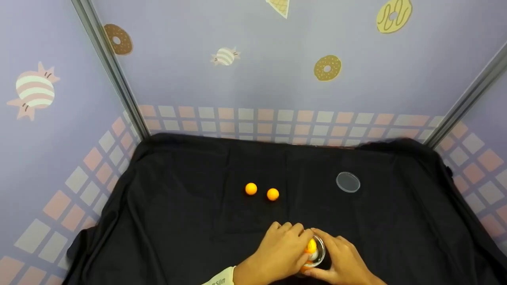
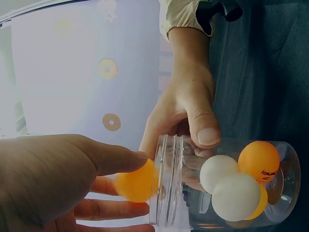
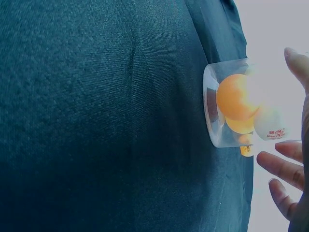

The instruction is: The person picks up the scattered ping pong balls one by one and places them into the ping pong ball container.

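A clear plastic jar (image 2: 167,193) with a threaded mouth stands upright on the black cloth. My right hand (image 1: 345,257) holds it, thumb and fingers round its side near the mouth. My left hand (image 1: 279,251) is over the jar's mouth, pinching an orange ping-pong ball (image 2: 136,181) between thumb and fingers at the rim. Inside lie two white balls, one of them a white ping-pong ball (image 2: 235,197) in front, and orange ones, including a printed orange ping-pong ball (image 2: 259,161). The head view mostly hides the jar behind both hands.
Farther back on the black cloth (image 1: 178,206) lie a left orange ball (image 1: 251,189) and a right orange ball (image 1: 273,194), slightly apart. A clear round lid (image 1: 348,182) lies flat to their right. Patterned walls (image 1: 269,87) enclose the back and sides.
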Demonstrator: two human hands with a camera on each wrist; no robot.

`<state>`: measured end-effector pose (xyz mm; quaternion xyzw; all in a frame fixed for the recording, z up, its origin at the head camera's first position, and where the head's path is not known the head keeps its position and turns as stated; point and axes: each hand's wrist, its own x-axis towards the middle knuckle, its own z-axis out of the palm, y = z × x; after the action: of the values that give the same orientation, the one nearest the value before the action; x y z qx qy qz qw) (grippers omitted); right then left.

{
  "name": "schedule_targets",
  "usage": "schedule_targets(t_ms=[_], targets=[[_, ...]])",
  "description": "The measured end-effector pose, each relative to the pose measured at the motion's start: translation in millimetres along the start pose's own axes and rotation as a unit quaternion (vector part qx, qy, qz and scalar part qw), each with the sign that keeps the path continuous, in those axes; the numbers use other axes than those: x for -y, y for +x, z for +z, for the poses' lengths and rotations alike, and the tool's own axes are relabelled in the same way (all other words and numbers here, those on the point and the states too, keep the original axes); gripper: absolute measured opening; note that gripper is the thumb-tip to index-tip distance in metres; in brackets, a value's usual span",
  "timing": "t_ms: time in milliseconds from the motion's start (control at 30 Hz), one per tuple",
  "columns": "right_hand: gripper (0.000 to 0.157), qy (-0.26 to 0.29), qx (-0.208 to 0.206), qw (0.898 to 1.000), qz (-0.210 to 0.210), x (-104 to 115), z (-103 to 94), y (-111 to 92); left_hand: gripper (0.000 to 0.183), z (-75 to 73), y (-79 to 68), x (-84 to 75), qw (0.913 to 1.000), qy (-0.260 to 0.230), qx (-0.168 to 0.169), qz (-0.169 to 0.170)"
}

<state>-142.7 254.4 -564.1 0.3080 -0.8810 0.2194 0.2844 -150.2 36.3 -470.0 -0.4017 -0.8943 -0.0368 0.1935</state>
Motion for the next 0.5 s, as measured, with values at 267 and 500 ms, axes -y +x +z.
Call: schedule_targets(t_ms=[267,500], targets=[[0.100,-0.003,0.000,1.000,0.002,0.6,0.0,0.3,0.039,0.6,-0.9,-0.6,0.9997,0.013,-0.018,0.001],[0.100,-0.001,-0.004,1.000,-0.003,1.2,0.8,0.3,0.037,4.0,-0.6,0.4,0.9995,0.019,-0.024,-0.001]])
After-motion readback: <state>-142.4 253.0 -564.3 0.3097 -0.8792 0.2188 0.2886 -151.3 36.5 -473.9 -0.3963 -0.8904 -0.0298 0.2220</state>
